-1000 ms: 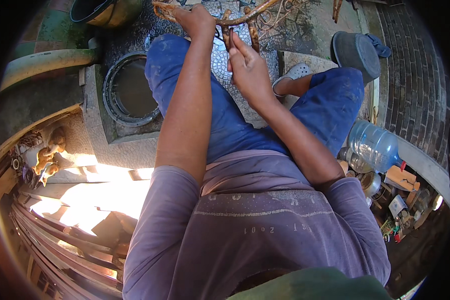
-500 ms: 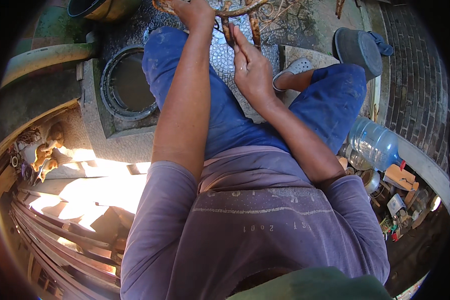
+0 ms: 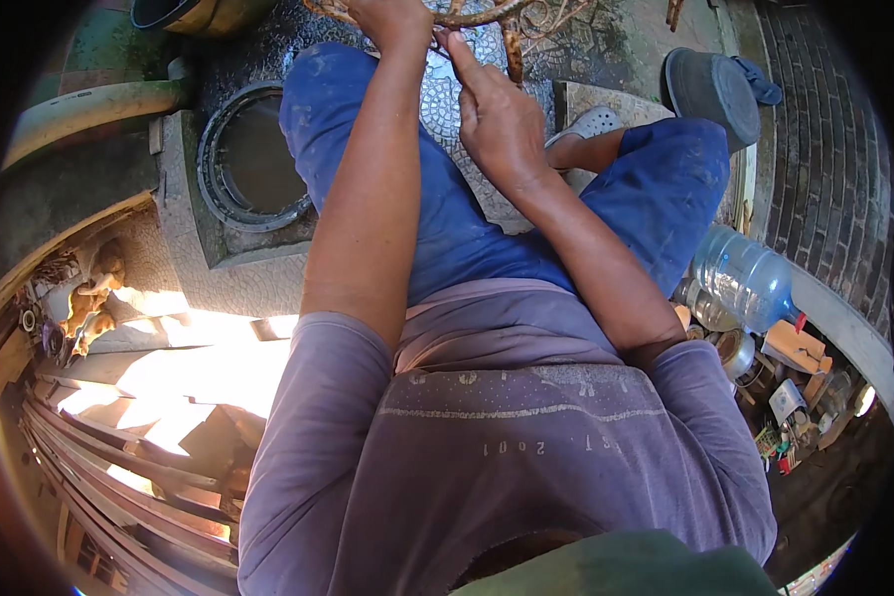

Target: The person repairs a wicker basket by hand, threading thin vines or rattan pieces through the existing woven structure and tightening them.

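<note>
At the top edge, my left hand [image 3: 395,22] is closed on a brown, knobbly branch [image 3: 482,18] with stubby side pieces and thin twigs or roots; its fingertips are cut off by the picture's edge. Just below the branch, my right hand [image 3: 505,124] is closed, its index finger stretched up toward the branch's underside. Something small and dark shows at that fingertip, but its kind cannot be made out. Between my blue-trousered knees, the branch hangs over wet patterned paving.
A round water-filled basin [image 3: 258,159] is sunk at the left, near a pale curved pipe [image 3: 99,104]. A dark tub [image 3: 713,94] stands at the right. Below it lie a large clear water bottle [image 3: 750,278] and assorted clutter. Wooden slats [image 3: 129,467] line the lower left.
My right hand has shifted slightly, its fingertip moving up to the branch beside my left hand. The dark strip at its fingers now shows less. My left hand has moved slightly up and right.
</note>
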Available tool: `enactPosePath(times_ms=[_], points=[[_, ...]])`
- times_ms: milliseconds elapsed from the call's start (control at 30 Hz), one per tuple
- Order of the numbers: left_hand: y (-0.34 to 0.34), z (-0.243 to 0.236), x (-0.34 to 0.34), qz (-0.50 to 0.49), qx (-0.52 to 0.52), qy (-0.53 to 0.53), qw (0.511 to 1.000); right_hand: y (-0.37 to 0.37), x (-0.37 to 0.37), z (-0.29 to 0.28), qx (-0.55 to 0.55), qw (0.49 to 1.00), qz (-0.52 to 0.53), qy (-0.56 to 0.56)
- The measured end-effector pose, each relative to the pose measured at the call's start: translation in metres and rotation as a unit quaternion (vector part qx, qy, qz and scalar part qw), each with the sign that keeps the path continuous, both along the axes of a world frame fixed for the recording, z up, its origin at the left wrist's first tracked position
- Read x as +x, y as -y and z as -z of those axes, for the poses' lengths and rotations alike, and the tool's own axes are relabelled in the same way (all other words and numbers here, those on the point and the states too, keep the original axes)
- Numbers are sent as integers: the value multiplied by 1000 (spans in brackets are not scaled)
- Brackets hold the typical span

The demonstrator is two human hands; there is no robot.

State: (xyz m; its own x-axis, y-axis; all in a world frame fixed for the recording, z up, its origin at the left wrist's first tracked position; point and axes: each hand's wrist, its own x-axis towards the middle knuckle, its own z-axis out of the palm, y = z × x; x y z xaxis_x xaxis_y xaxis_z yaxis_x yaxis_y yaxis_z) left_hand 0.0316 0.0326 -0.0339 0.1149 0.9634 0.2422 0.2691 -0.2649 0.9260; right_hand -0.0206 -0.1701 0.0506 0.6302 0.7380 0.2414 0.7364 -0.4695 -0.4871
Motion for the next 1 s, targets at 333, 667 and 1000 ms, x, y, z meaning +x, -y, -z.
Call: enactPosePath(times_ms=[333,667,1000], points=[[-25,15,3,10,-22,48,999,50,-3,7,63,995,-12,-78],[-22,13,1,15,-15,45,999,7,0,0,-24,991,25,-126],[-12,-5,-4,24,-28,37,999,9,1,-7,38,972,46,-227]])
